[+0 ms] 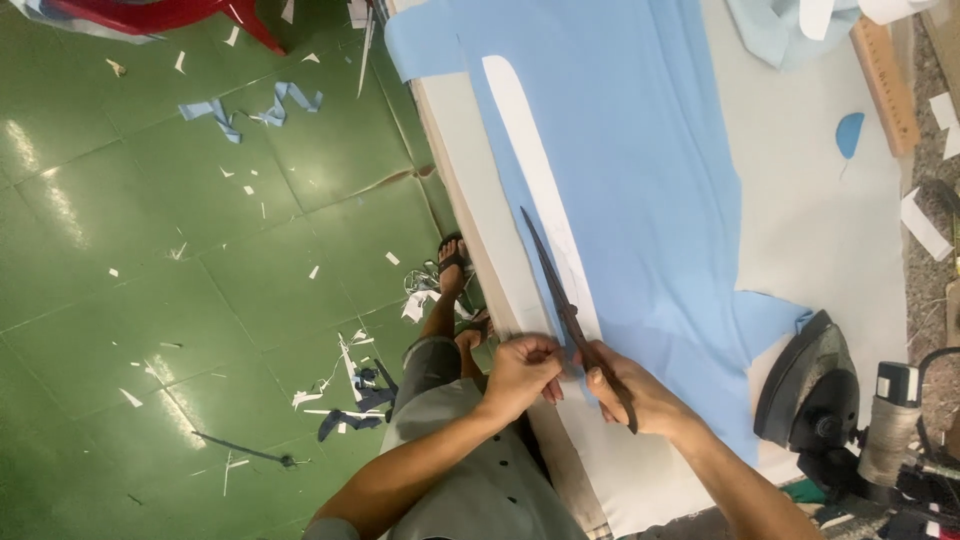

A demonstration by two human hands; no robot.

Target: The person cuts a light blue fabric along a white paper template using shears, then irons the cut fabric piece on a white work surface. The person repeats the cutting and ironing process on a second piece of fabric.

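**Cutting Light Blue Fabric Along a White Pattern Strip: Hazards at This Stage**

**Worktop.** The worktop is carrying the whole job, and its near edge is running diagonally beside the green floor, which is lying littered with offcuts. Fabric overhanging that edge is likely to drag the sheet sideways under its own weight and pull the cut line off course.

**Fabric.** The light blue fabric is lying flat across the worktop with nothing visibly weighing it down. Any tug from the blades is therefore liable to shift it.

**Pattern strip.** The white pattern strip is resting on the fabric, running up and away from the hands. It appears unpinned, so it is at risk of creeping and giving a false outline.

**Iron.** The dark iron is sitting at the fabric's lower right corner, just beside the right forearm. Whether it is hot cannot be told; an elbow drifting back is the probable cause of contact.

**Scissors.** The long dark scissors are lying along the strip's edge, blades pointing away and nearly closed.

**Hands.** The right hand is gripping the scissor handles, fingers wrapped closed around them. The left hand is pinching the fabric edge, fingers closed on it, just beside the blades' pivot. That closeness is the chief hazard: a quick closing stroke is likely to nip the fingertips.
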